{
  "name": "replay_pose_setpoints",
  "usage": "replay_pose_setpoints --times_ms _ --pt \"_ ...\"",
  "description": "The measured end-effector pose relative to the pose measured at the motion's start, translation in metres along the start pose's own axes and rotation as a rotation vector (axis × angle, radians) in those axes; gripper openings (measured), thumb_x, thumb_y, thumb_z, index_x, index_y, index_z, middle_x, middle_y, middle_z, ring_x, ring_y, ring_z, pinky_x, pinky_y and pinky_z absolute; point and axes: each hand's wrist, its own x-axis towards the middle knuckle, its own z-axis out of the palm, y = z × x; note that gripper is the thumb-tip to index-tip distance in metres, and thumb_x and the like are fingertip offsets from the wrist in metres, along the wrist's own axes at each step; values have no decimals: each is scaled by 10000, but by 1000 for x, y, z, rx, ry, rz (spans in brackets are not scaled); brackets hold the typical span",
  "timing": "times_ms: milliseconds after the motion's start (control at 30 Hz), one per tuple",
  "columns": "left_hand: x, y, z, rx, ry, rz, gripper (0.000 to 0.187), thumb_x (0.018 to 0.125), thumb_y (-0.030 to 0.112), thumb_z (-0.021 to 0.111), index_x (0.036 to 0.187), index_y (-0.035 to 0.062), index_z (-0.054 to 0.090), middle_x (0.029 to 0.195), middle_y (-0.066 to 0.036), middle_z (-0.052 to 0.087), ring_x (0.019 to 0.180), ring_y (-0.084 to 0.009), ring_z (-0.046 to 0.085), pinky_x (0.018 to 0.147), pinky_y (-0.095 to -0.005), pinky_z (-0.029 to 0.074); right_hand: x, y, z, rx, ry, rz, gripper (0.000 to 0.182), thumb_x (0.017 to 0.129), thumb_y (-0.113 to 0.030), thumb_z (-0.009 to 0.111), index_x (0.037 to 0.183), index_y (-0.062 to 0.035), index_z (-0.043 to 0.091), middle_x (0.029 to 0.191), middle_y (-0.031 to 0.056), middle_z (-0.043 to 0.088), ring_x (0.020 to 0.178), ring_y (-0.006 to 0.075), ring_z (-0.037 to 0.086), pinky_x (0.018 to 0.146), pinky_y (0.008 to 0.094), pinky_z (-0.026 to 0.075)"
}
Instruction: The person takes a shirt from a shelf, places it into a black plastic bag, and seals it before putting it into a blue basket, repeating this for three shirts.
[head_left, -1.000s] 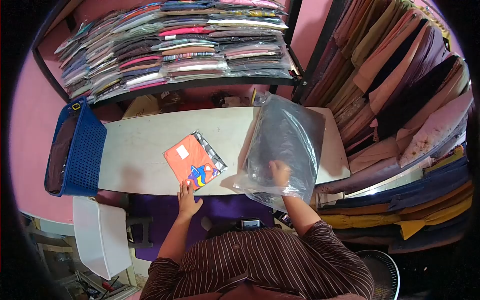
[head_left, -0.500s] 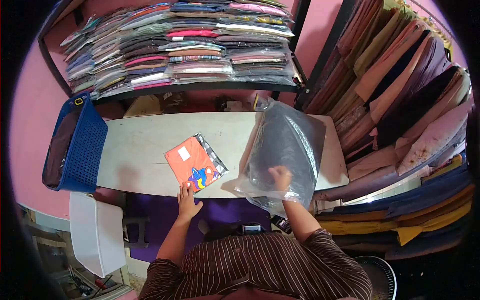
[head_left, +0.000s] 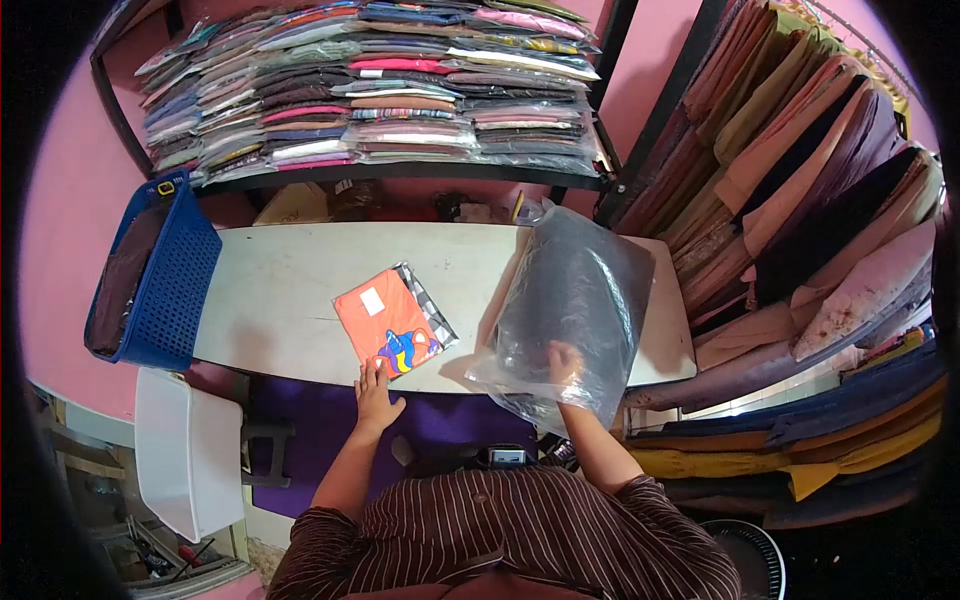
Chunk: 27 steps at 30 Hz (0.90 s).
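Observation:
An orange folded garment in a clear wrapper (head_left: 385, 318), with a colourful print, a white label and a checkered side, lies on the table. My left hand (head_left: 377, 402) rests at its near edge, fingers stretched out and touching it. To the right lies a large clear plastic bag (head_left: 575, 290) with something dark inside or under it. My right hand (head_left: 566, 368) is inside the bag's near end, seen through the film. Its fingers look curled, and what they hold, if anything, is hidden.
The white table (head_left: 270, 290) carries these things. A blue basket (head_left: 165, 285) with dark cloth stands left, above a white bin (head_left: 190, 455). Packed garments (head_left: 370, 100) fill the shelf behind. Hanging clothes (head_left: 800, 200) line the right side. A purple surface (head_left: 320, 430) shows below the table edge.
The view has shifted slightly. My right hand has moved a little down inside the bag, and the film over it lies differently. My left hand stays at the orange garment's edge.

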Motion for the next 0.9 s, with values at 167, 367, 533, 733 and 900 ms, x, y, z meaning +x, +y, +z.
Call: replay_pose_setpoints --times_ms 167,367,533,733,900 --pt "-1 0 3 4 8 -1 995 669 290 751 1469 110 187 1521 -206 124 1414 -370 117 1115 -540 155 -25 -21 -7 -62 19 -5 178 856 -153 622 823 -18 511 738 132 583 702 269 598 649 396 465" --pt "-1 0 3 7 28 0 998 665 298 758 1467 110 195 1522 -205 120 1415 -367 111 1113 -538 161 -45 -104 -64 -242 -1100 58 163 842 -121 618 959 -18 569 780 168 614 753 298 612 700 370 475" --pt "3 -4 2 -16 4 3 982 675 316 754 1463 99 209 1518 -213 130 1407 -381 124 1114 -532 159 -14 -162 -89 222 -1110 39 132 877 -89 577 991 -28 604 824 56 627 815 177 600 724 302 466" --pt "19 12 -28 -140 -85 -4 805 804 587 581 1389 65 396 1472 -191 301 1394 -331 215 1118 -489 175 40 -208 -75 1052 -651 297 77 922 -136 580 989 -101 567 842 -36 597 798 57 557 680 226 453" --pt "3 70 -109 -1113 -290 157 835 847 650 473 1415 51 348 1466 -153 328 1372 -276 281 1108 -438 223 50 -250 -11 1223 -636 333 90 923 -102 557 1013 -111 561 904 -4 628 818 97 610 731 282 499"
